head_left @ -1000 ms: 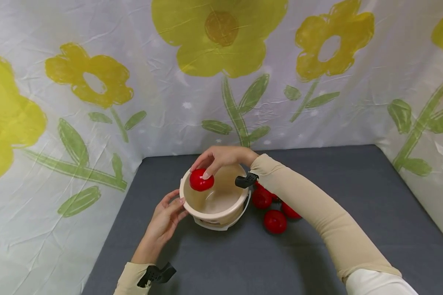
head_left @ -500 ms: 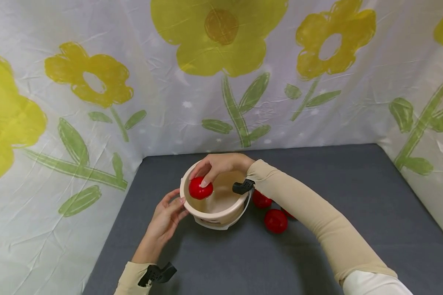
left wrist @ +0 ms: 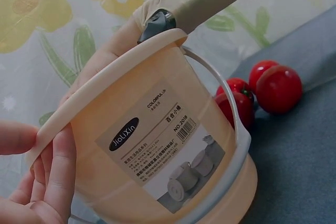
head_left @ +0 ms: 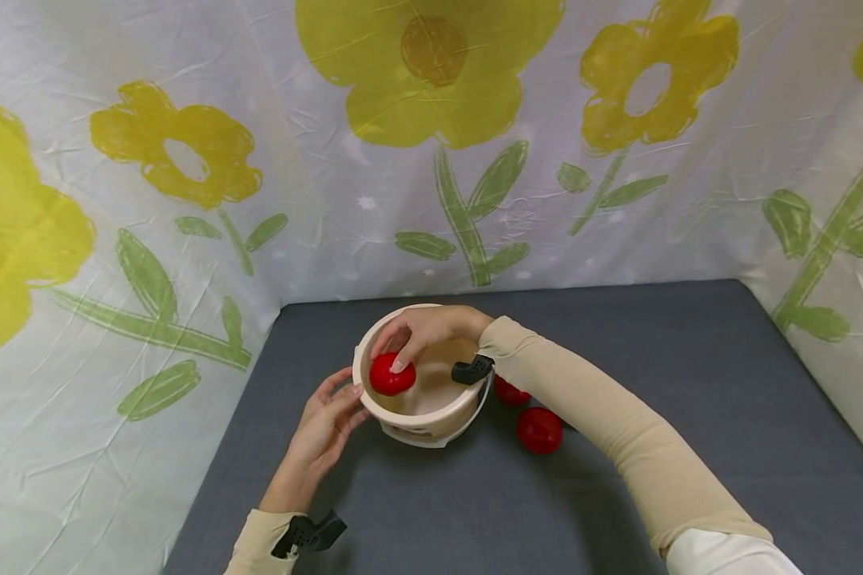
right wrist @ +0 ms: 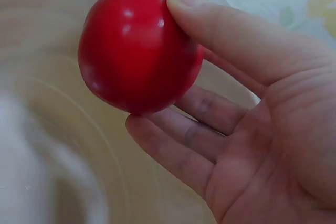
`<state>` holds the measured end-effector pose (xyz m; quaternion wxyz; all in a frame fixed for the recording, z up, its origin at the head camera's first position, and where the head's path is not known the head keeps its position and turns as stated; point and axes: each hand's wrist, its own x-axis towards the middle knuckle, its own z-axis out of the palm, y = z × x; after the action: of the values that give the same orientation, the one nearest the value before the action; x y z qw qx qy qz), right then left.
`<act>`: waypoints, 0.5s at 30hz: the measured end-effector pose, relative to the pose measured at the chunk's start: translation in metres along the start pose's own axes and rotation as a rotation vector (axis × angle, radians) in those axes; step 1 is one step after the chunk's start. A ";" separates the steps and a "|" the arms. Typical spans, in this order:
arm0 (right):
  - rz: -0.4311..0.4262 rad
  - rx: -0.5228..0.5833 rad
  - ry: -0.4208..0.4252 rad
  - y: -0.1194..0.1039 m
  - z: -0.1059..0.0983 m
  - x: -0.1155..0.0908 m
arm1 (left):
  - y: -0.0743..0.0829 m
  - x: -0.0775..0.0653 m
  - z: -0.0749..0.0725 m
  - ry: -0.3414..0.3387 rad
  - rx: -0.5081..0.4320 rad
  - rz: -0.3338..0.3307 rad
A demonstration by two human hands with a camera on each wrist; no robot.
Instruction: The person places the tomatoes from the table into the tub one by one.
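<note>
Your R hand (head_left: 427, 329) pinches a red tomato (head_left: 391, 377) inside the bucket (left wrist: 194, 98), nr the table's (head_left: 431, 511) far edge — L hand (head_left: 324, 423) grips its rim (left wrist: 115, 71). Prob. the placing step — next calls for a low, gentle release.

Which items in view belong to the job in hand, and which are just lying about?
Likely in the job:
bucket, gripped by the left hand
red tomato, held inside it by the right hand
loose tomatoes beside the bucket

Just there:
dark table
flowered backdrop
black wrist devices
</note>
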<state>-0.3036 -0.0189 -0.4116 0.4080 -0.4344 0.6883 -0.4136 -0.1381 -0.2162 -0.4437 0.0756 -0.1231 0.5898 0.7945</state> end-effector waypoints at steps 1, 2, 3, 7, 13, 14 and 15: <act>0.004 -0.004 0.001 0.000 0.000 0.000 | 0.000 0.000 0.000 0.000 -0.001 0.000; 0.007 -0.003 -0.002 0.000 0.000 0.000 | 0.000 0.000 0.000 0.001 -0.001 0.001; 0.011 -0.002 -0.004 0.000 0.000 0.000 | 0.000 0.000 0.000 0.002 -0.001 0.001; 0.023 0.005 -0.010 0.001 0.001 0.000 | 0.000 0.000 0.000 0.005 -0.008 -0.002; 0.029 -0.007 -0.007 0.002 0.002 0.000 | 0.000 0.000 0.000 -0.002 -0.013 -0.004; 0.029 -0.012 -0.010 0.003 0.002 0.000 | 0.000 0.000 0.000 -0.004 -0.014 -0.004; 0.029 -0.020 -0.013 0.003 0.003 0.000 | 0.000 0.000 0.000 -0.005 -0.013 -0.004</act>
<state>-0.3019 -0.0185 -0.4151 0.4139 -0.4312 0.6959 -0.3980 -0.1383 -0.2162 -0.4441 0.0778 -0.1227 0.5840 0.7986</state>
